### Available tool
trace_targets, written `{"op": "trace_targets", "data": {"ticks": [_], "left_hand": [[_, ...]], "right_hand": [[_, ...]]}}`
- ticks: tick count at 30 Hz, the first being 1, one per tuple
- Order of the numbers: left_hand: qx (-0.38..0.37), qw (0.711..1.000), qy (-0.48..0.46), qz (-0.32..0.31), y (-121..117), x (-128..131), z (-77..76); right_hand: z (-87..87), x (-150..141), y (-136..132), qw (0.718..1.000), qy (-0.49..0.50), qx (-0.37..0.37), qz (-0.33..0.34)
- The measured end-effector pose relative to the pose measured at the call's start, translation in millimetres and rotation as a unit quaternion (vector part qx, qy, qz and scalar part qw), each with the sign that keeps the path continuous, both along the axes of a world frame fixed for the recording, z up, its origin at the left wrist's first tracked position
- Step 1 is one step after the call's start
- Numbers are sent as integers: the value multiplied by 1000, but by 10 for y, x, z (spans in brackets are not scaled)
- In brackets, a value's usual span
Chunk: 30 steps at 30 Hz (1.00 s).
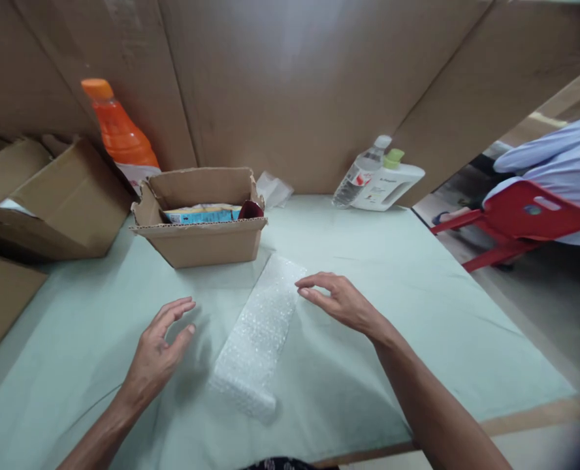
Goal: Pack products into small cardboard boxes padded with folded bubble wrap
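Note:
A long strip of clear bubble wrap (pixel 260 326) lies slantwise on the pale green tablecloth (pixel 368 274), its near end rolled or folded over. Left of the strip, my left hand (pixel 157 346) hovers with thumb and fingers apart, holding nothing. My right hand (pixel 336 300) is at the strip's upper right edge, thumb and fingers slightly parted; whether the fingertips touch the wrap I cannot tell. Just beyond stands an open cardboard box (pixel 202 245) with a blue packet (pixel 204 214) and a dark red item (pixel 251 209) inside.
More cardboard boxes (pixel 74 209) crowd the left side. An orange bottle (pixel 123 137), a clear plastic bottle (pixel 361 173) and a white jug (pixel 390 186) stand along the cardboard wall (pixel 290 85). A crumpled clear bag (pixel 273 189) lies behind the box. Past the table's right edge, a person sits on a red chair (pixel 535 215).

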<state>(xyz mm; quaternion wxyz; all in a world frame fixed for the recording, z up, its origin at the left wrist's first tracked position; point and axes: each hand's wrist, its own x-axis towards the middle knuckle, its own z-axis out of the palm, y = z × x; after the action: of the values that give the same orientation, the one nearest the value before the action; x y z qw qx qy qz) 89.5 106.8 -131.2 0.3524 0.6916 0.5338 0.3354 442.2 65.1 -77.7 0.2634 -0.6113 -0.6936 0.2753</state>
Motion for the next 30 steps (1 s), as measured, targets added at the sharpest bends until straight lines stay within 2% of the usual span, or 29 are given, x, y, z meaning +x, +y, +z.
{"op": "trace_targets", "data": {"ticks": [3, 6, 8, 10, 12, 15, 18, 21, 23, 25, 30], "left_hand": [[-7, 999, 1, -45, -48, 56, 60], [-17, 989, 13, -144, -129, 123, 187], [-44, 975, 27, -218, -204, 126, 256], [-74, 956, 38, -280, -299, 92, 283], [-90, 940, 48, -326, -414, 38, 268], [-71, 920, 81, -376, -601, -27, 200], [-10, 903, 134, -407, -758, -18, 108], [74, 899, 165, -399, -837, 49, -1], [111, 904, 155, -384, -842, 91, -49], [108, 912, 122, -377, -821, 112, -37], [-46, 926, 68, -368, -642, 161, 232]], "right_hand": [[-177, -74, 38, 998, -56, 34, 10], [-358, -154, 109, 988, -134, 81, -8], [-451, -157, 170, 977, -199, 72, -40], [-525, -134, 240, 968, -245, 36, -44], [-578, -125, 320, 962, -272, 14, -23], [-621, -186, 469, 956, -293, 25, 10], [-634, -297, 635, 955, -291, 46, 46], [-625, -356, 696, 956, -282, 56, 56], [-601, -333, 611, 960, -270, 61, 44], [-555, -267, 422, 967, -241, 76, 45], [-372, -143, -227, 988, -87, 103, 81]]}}
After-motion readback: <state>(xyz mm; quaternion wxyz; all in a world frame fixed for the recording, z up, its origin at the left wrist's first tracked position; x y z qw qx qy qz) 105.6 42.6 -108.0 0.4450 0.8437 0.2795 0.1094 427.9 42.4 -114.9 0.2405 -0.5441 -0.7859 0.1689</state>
